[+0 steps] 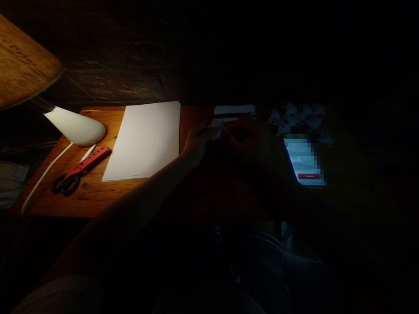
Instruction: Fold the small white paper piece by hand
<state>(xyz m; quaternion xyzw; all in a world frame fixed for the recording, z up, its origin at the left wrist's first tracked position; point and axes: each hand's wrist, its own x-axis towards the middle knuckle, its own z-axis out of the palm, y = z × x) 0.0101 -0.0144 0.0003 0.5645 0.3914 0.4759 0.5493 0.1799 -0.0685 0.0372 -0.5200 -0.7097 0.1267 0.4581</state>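
Observation:
Both of my hands meet over the middle of the table, deep in shadow. My left hand (197, 136) has its fingers closed around a small pale piece of paper (216, 132). Facing it, my right hand (240, 135) pinches at the same piece; its fingers are dark and only partly visible. Just beyond the hands lie small white paper sheets (234, 109), with a long, slim dark thing (227, 115) across them whose kind I cannot make out. A stack of larger white paper (147, 139) lies left of my left hand.
A lamp with a white base (77, 126) and brown shade (26, 61) stands at left, its cord (46, 174) trailing over the edge. Scissors (68, 183) lie under a red strip (90, 161). At right are crumpled or folded white papers (294, 117) and a lit phone (299, 157).

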